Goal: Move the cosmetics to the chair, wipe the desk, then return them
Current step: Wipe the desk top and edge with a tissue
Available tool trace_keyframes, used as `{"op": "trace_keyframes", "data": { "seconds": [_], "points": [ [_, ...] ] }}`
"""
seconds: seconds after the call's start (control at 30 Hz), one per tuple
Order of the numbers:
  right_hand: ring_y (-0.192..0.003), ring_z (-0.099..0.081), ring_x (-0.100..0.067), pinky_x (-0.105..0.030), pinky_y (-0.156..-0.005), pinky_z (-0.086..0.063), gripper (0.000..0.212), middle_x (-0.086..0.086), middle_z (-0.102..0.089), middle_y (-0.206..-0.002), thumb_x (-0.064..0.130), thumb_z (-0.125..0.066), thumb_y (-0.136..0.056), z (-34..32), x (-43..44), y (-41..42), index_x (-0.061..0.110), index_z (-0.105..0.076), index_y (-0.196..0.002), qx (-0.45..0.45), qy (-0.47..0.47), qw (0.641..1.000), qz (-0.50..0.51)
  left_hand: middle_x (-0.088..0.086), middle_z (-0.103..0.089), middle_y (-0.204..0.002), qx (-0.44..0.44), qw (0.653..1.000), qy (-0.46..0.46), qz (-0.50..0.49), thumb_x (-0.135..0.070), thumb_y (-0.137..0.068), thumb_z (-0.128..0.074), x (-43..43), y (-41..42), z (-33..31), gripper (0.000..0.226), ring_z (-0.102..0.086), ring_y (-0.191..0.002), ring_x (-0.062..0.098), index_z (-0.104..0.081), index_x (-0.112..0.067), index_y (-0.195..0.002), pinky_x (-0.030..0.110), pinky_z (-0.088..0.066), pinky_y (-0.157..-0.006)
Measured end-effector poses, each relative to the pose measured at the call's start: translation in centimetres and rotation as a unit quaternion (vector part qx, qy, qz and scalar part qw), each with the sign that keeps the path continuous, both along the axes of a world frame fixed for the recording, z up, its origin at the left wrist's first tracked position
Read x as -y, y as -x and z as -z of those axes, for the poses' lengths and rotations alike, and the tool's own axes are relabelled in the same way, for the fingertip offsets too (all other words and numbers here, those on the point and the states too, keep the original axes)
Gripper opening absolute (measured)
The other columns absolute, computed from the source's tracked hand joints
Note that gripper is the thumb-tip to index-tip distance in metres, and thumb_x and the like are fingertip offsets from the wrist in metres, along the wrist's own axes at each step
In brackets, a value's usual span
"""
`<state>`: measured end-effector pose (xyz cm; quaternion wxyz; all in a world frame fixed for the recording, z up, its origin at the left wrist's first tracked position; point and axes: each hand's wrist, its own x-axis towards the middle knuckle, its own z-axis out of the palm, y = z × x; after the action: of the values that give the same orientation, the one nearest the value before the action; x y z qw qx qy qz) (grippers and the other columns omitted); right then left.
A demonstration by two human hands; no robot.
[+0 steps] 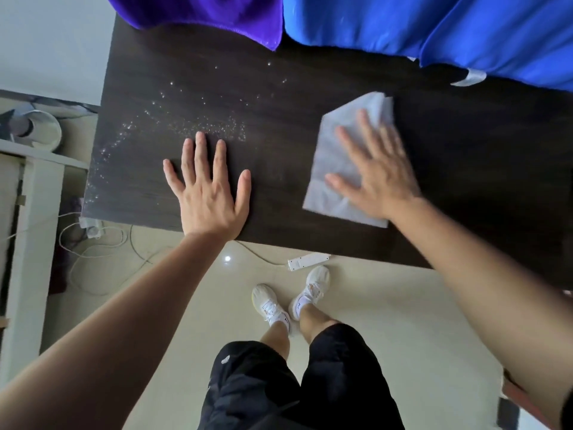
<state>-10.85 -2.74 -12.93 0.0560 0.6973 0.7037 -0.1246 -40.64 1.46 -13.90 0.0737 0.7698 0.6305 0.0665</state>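
The dark wooden desk (279, 97) fills the upper half of the view. Pale droplets or specks (186, 122) are scattered over its left part. My left hand (207, 190) lies flat on the desk near the front edge, fingers spread, holding nothing. My right hand (375, 169) presses flat on a folded pale grey cloth (328, 169) at the desk's middle right; the hand looks blurred. No cosmetics are in view.
Purple fabric (198, 13) and blue fabric (434, 26) hang over the desk's far edge. A white power strip (307, 261) and cables (93, 243) lie on the tiled floor below the front edge. A white shelf (28, 212) stands to the left.
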Motion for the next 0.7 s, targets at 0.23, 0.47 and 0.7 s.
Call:
{"op": "trace_keyframes", "data": {
  "seconds": [0.23,0.47,0.7],
  "points": [
    [-0.155,-0.003,-0.039,-0.05,-0.126,-0.003,0.088,-0.013,0.004,-0.169,0.084,-0.016,-0.088,0.6,-9.7,2.8,0.035,-0.002,-0.16,-0.002,-0.037,0.998,0.053,0.012,-0.025,-0.162,-0.013,1.0,-0.012,-0.011,-0.055,-0.098,-0.032,-0.1,-0.1,-0.1,0.065,-0.017,-0.15,0.03,-0.036,-0.016,-0.15,0.062,-0.007,-0.119],
    [-0.156,0.002,-0.035,-0.047,-0.126,0.003,0.076,-0.01,0.002,-0.17,0.071,-0.023,-0.096,0.4,-9.5,8.0,0.033,-0.011,-0.161,-0.06,-0.037,0.989,-0.127,0.013,-0.027,-0.161,-0.02,1.0,-0.004,-0.009,-0.048,-0.097,-0.036,0.0,-0.3,-0.8,0.063,-0.021,-0.149,0.032,-0.039,-0.014,-0.15,0.062,-0.009,-0.118],
    [-0.154,-0.013,-0.036,-0.048,-0.126,-0.007,0.076,-0.013,-0.007,-0.169,0.074,-0.025,-0.096,0.9,-3.6,0.3,0.034,-0.017,-0.16,-0.033,-0.081,0.996,0.015,0.013,-0.026,-0.161,-0.023,1.0,0.003,-0.007,-0.05,-0.097,-0.035,-0.1,-0.4,-1.0,0.064,-0.019,-0.15,0.031,-0.037,-0.016,-0.151,0.062,-0.008,-0.118]
  ]
}}
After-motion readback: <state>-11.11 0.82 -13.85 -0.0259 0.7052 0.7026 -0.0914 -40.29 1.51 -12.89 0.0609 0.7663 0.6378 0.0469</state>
